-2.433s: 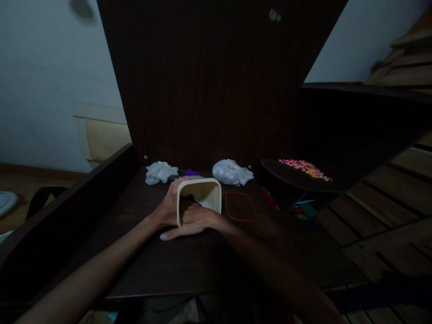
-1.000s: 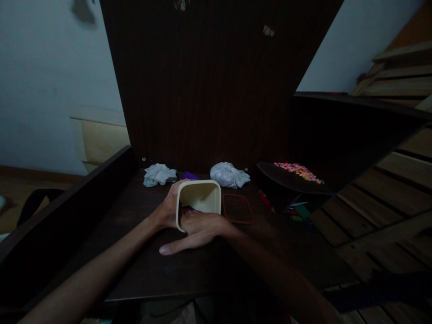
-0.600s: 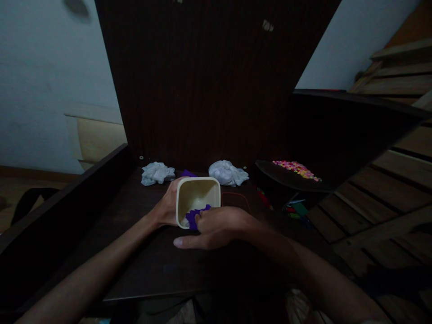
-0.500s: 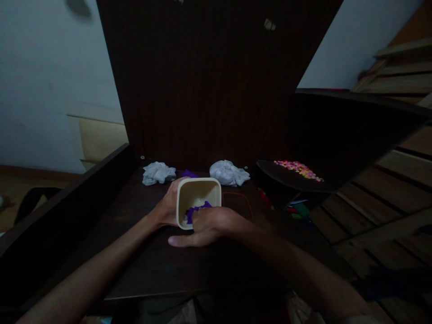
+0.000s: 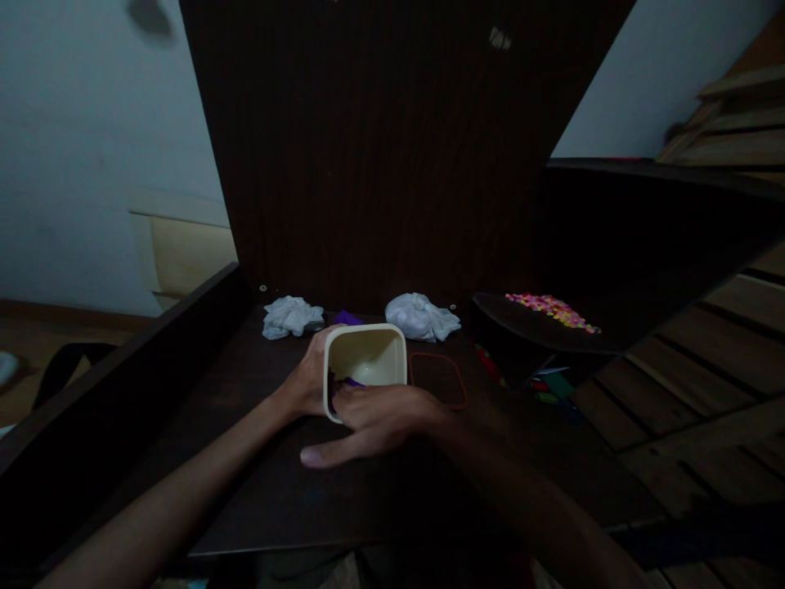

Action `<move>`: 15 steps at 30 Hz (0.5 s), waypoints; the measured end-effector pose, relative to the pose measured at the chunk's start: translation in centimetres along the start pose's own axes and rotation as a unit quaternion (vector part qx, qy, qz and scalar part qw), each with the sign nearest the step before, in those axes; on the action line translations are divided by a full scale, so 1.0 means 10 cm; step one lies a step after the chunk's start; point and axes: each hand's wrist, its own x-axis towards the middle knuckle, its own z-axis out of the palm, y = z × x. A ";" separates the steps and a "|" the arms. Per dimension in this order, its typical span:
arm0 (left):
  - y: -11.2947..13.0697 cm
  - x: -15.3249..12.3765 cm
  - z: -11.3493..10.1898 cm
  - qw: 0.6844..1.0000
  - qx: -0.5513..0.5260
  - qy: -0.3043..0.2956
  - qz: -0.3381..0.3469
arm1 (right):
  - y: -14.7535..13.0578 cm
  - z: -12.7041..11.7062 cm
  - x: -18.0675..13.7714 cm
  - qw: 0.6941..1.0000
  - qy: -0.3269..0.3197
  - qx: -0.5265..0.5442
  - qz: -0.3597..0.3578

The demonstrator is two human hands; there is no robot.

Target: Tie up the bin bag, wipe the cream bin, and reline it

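A cream square plastic container point(image 5: 368, 356) stands tilted toward me on the dark wooden desk point(image 5: 368, 483). My left hand point(image 5: 310, 372) grips its left wall. My right hand point(image 5: 371, 417) reaches over the near rim, fingers curled inside on a purple cloth point(image 5: 351, 382), thumb stretched out along the desk. Most of the cloth is hidden by the fingers.
An orange-red seal ring point(image 5: 438, 380) lies right of the container. Two crumpled white cloths point(image 5: 291, 315) point(image 5: 420, 315) and a purple scrap point(image 5: 349, 316) sit by the back panel. A dark tray with colourful small pieces point(image 5: 552, 307) is at right, above several coloured items point(image 5: 545, 384).
My right hand pulled the purple cloth up to the container's rim, then pushed it back down inside. The left hand kept its hold on the container.
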 end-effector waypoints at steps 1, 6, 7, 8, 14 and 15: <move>0.00 0.00 0.00 1.000 -0.005 -0.003 -0.003 | -0.04 -0.01 -0.11 1.000 -0.029 -0.002 0.008; 0.02 0.01 -0.01 0.999 -0.025 -0.011 -0.027 | -0.16 -0.01 -0.54 0.996 -0.044 0.009 0.074; 0.02 0.02 -0.02 0.999 -0.024 -0.015 -0.022 | -0.17 -0.01 -0.57 0.994 -0.043 0.006 0.096; 0.03 0.03 -0.02 1.000 -0.019 -0.019 -0.014 | -0.18 0.00 -0.56 0.992 -0.043 0.003 0.118; 0.09 0.09 -0.03 0.999 0.018 -0.021 0.019 | -0.02 0.01 -0.06 0.987 -0.095 -0.006 0.126; 0.09 0.08 -0.02 0.999 0.020 -0.021 0.022 | 0.04 0.02 0.05 0.989 -0.116 0.000 0.095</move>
